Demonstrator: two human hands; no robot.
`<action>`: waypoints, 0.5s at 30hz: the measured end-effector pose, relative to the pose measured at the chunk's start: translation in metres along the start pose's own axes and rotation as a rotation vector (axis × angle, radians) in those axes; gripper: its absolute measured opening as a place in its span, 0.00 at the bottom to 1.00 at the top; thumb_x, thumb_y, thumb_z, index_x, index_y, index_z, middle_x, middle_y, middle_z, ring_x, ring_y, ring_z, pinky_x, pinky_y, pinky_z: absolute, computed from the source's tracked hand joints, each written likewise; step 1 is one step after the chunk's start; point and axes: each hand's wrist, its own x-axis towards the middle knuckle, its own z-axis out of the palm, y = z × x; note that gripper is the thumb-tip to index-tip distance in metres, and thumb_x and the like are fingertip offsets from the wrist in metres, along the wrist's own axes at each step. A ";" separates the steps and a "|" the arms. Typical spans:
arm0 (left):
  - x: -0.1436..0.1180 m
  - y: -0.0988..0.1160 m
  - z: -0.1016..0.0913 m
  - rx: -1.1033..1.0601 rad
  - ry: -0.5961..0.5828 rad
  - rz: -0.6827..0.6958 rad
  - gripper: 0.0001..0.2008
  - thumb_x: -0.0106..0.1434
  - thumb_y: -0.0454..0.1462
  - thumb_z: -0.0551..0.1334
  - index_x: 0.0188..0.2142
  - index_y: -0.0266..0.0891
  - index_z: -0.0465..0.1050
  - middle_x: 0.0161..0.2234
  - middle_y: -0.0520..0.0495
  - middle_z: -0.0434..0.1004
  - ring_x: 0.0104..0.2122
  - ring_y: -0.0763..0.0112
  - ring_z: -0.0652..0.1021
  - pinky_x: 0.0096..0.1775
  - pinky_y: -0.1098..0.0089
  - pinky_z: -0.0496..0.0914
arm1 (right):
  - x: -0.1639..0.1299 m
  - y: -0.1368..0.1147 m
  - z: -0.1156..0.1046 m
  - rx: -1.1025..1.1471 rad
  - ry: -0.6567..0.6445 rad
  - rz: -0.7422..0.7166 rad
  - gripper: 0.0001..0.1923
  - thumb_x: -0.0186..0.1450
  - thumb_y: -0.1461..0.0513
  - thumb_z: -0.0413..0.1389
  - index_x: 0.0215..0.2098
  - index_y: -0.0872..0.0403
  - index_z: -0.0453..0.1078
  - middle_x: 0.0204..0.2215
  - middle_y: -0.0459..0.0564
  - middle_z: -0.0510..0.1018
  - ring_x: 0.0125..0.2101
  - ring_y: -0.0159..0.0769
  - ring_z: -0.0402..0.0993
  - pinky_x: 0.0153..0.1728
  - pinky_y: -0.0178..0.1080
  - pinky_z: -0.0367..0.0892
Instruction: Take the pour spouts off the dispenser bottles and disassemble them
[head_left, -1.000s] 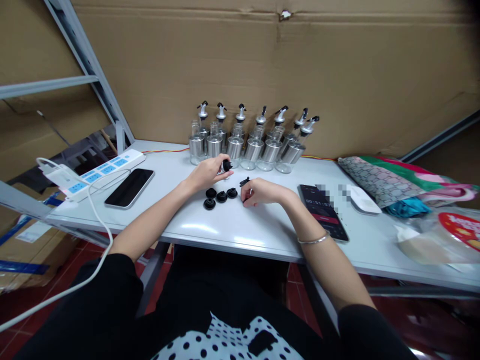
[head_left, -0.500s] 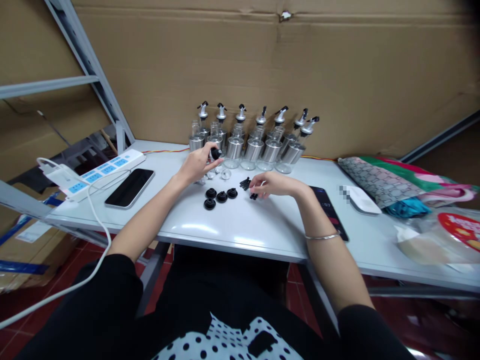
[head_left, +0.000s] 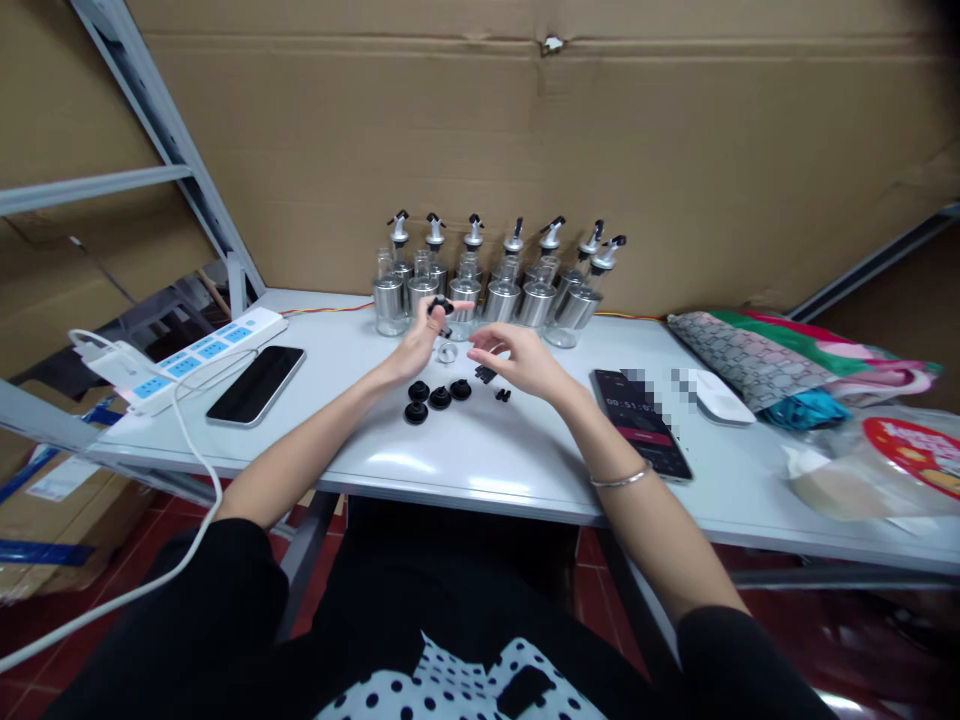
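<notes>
My left hand [head_left: 421, 340] is closed around a black bottle-pourer part [head_left: 439, 306], its index finger stretched out to the right. A small dark piece shows just under that part; whether it is attached I cannot tell. Close by on the right, my right hand [head_left: 517, 358] has its thumb and forefinger curved and apart, with nothing visible between them. Below it lie small black pieces [head_left: 502, 395]. Several round black stoppers [head_left: 440, 397] rest on the white table [head_left: 465, 455]. A small clear cap [head_left: 447, 352] sits between the hands.
Glass-and-steel bottles [head_left: 501, 300] line the back; the rear ones carry pourer tops [head_left: 473, 232]. Left are a power strip [head_left: 217, 350] and a phone [head_left: 257, 386]. Right are a phone with a timer [head_left: 641, 425], a white device [head_left: 721, 396] and a patterned bag [head_left: 739, 360].
My right hand has lifted from the small black pieces and moved left and up, toward my left hand. My left hand has turned the pourer part and shifted slightly right. The view has shifted slightly.
</notes>
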 end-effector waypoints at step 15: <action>-0.019 0.004 0.024 -0.117 -0.151 -0.114 0.35 0.58 0.66 0.42 0.53 0.45 0.51 0.62 0.38 0.56 0.58 0.59 0.67 0.54 0.58 0.67 | -0.001 0.000 0.013 0.119 0.096 -0.134 0.18 0.58 0.58 0.60 0.45 0.54 0.67 0.31 0.47 0.78 0.29 0.32 0.74 0.35 0.37 0.72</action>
